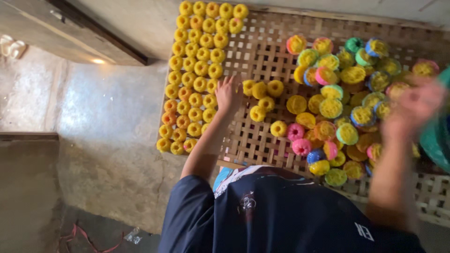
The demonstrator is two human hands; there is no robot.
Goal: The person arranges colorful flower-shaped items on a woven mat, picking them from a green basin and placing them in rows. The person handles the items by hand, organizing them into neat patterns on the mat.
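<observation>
My left hand (227,93) reaches out over a woven bamboo lattice mat (262,51). Its fingers are spread and rest at the right edge of neat rows of yellow ring-shaped pieces (194,70). A small loose cluster of yellow pieces (262,100) lies just right of that hand. My right hand (412,107) is raised and blurred over a heap of mixed yellow, pink, green and blue pieces (337,103). It is next to a teal container (438,136) at the right edge; whether it grips the container is unclear.
The mat sits above a rough concrete floor (108,122). A wooden beam (93,33) runs along the top left. My dark shirt (281,215) fills the bottom. A red cord and a bit of clear plastic (131,235) lie on the floor at bottom left.
</observation>
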